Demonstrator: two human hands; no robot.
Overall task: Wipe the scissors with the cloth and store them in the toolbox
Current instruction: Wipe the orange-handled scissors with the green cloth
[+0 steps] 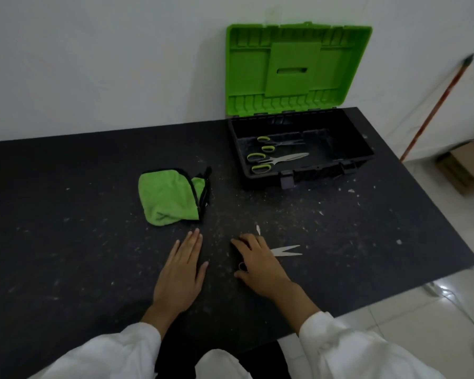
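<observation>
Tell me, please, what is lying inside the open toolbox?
Two green-handled scissors: a smaller pair behind a larger pair, on the toolbox floor. The near wall hides the floor's front strip.

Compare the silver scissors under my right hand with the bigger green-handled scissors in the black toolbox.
The silver scissors lie on the dark table, blades spread, handles under the right hand; the bigger green-handled scissors lie inside the toolbox, blades nearly together. Both have metal blades.

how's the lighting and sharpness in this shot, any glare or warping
Head view: dim and flat, the dark table swallows detail; the wide-angle lens bows the table edges; glare only on the floor tiles at right; the red pole by the wall is soft; blades of the scissors by the right hand read clearly.
</observation>
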